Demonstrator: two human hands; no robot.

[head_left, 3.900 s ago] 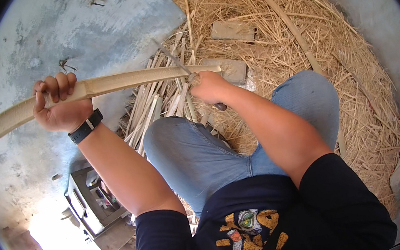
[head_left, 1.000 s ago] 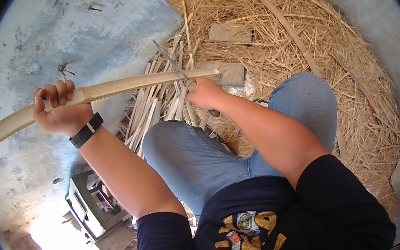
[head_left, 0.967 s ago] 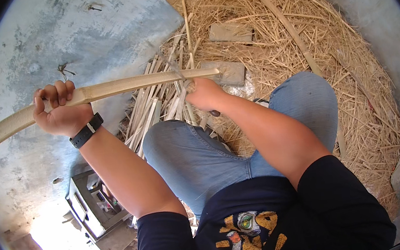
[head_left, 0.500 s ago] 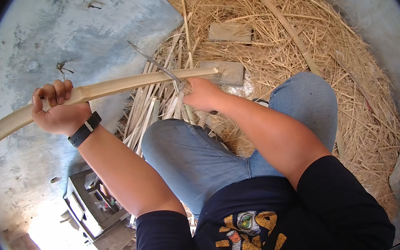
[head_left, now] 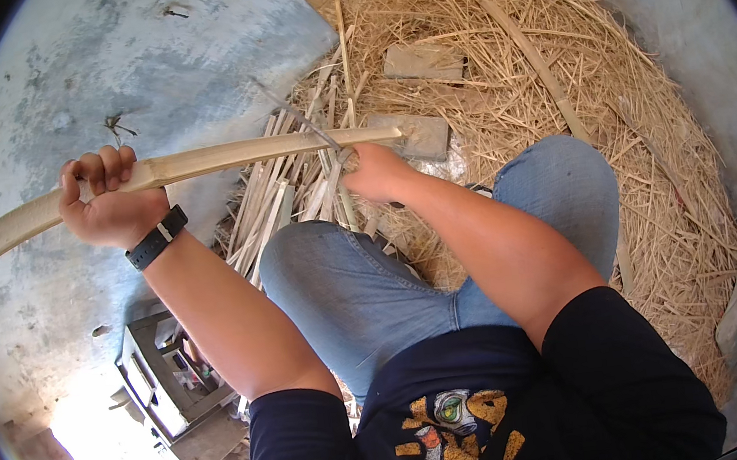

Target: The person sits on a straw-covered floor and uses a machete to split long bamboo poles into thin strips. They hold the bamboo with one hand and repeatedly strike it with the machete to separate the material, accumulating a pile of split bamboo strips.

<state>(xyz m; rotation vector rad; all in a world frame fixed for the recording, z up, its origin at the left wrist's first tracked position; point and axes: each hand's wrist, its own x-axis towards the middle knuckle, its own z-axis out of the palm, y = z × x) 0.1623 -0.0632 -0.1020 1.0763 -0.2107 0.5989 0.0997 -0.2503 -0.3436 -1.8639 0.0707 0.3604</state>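
Note:
A long pale split bamboo strip (head_left: 224, 158) runs from the left rim across to the middle, its cut end above a flat stone block (head_left: 420, 138). My left hand (head_left: 110, 196), with a black watch at its wrist, is closed round the strip from below, fingertips over its top edge. My right hand (head_left: 373, 173) is closed on the handle of a long-bladed knife (head_left: 306, 121). The blade slants up and left across the strip near its right end. Whether it has cut into the strip cannot be made out, and most of the handle is hidden by my fingers.
Bamboo shavings (head_left: 535, 93) are heaped over the floor on the right. Several thin split strips (head_left: 265, 196) lie in a bundle beyond my left knee. Another flat block (head_left: 424, 60) and a loose bamboo piece (head_left: 541, 65) rest on the shavings. A wooden cabinet (head_left: 166, 371) stands at lower left.
The knife and my right hand have shifted slightly right along the strip, toward its cut end. My left hand and the strip have hardly moved.

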